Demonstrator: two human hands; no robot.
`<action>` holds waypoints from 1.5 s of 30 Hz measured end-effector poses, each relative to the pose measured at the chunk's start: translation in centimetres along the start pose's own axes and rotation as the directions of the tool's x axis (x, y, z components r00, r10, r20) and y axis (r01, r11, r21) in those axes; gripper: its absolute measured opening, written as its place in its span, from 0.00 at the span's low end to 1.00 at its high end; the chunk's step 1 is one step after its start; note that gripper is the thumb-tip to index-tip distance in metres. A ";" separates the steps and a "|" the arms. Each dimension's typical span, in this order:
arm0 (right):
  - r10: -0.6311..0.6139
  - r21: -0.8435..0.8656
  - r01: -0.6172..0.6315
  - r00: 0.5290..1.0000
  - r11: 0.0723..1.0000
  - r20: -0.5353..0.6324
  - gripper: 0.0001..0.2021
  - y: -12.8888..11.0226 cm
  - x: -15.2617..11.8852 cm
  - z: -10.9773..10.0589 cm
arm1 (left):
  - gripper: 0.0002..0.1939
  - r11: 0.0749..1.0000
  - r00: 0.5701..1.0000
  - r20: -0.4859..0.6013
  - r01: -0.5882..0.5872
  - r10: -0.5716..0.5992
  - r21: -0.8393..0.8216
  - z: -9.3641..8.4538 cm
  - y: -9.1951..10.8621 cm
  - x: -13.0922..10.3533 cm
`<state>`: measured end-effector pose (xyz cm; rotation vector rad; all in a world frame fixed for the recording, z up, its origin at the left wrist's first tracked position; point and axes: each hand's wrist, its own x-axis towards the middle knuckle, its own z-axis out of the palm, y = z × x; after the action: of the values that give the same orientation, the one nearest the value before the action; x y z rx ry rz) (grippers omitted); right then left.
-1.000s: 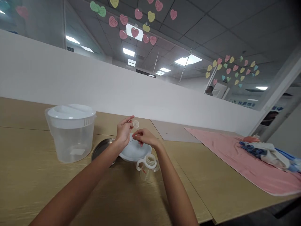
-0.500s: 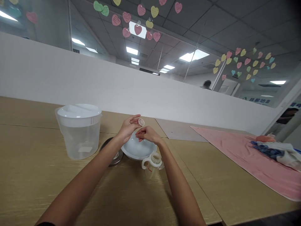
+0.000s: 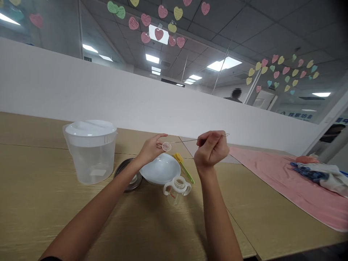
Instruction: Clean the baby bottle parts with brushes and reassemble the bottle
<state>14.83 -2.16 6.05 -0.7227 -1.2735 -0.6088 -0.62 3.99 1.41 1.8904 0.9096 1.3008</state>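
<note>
On the desk before you, the bowl has a dish just to its left, partly under your forearm, and a jug farther left. A bottle stands before the bowl, toward its right; a brush lies just right of it. Well right of the bowl, fabrics lie on a cloth. Your left hand, with a disc, is above the bowl's far side; your right hand, with a wire, is right of the bowl.
</note>
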 end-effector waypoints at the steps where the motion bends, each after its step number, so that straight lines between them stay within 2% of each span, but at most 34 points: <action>1: -0.082 -0.024 0.082 0.997 0.996 -0.006 0.18 -0.3 -0.3 0.2 | 0.28 0.998 0.999 0.002 -0.048 0.048 0.038 0.0 0.1 -0.1; 4: -0.295 -0.102 0.302 0.952 0.948 0.077 0.17 -0.2 -1.1 1.1 | 0.26 0.977 0.988 -0.004 -0.151 0.153 0.148 0.0 0.2 -0.3; 6: -0.359 -0.138 0.369 0.929 0.919 0.092 0.16 0.2 -1.4 1.7 | 0.25 0.967 0.986 -0.008 -0.162 0.166 0.198 -0.2 0.3 -0.3; 11: -0.401 -0.150 0.394 0.916 0.907 -0.015 0.15 0.4 -1.7 1.7 | 0.26 0.964 0.985 0.012 -0.172 0.173 0.202 -0.6 0.4 -0.3; 16: -0.446 -0.169 0.440 0.895 0.882 0.008 0.14 0.5 -1.8 1.5 | 0.25 0.928 0.977 0.021 -0.208 0.213 0.310 -0.7 0.9 -0.4; 21: -0.408 -0.145 0.396 0.911 0.907 -0.065 0.15 0.9 -2.1 1.6 | 0.26 0.923 0.972 0.025 -0.230 0.234 0.310 -0.8 1.1 -0.3; 25: -0.385 -0.178 0.374 0.922 0.910 -0.030 0.16 1.0 -2.2 1.9 | 0.26 0.906 0.974 0.007 -0.215 0.228 0.364 -0.8 0.8 -0.2; 36: -0.483 -0.140 0.476 0.875 0.868 -0.020 0.14 1.2 -3.1 2.9 | 0.28 0.930 0.972 0.001 -0.223 0.233 0.291 -1.2 0.5 0.0; 41: -0.351 -0.147 0.334 0.930 0.931 -0.110 0.16 1.5 -3.5 2.9 | 0.29 0.927 0.978 -0.021 -0.190 0.207 0.323 -1.4 1.0 -0.2; 45: -0.316 -0.157 0.298 0.942 0.942 -0.110 0.17 1.9 -3.5 2.9 | 0.29 0.926 0.982 0.005 -0.178 0.187 0.332 -1.2 1.3 -0.4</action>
<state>13.81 1.36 2.77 -0.5879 -1.2362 -0.9941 -1.64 3.12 2.66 2.2686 1.0393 1.3486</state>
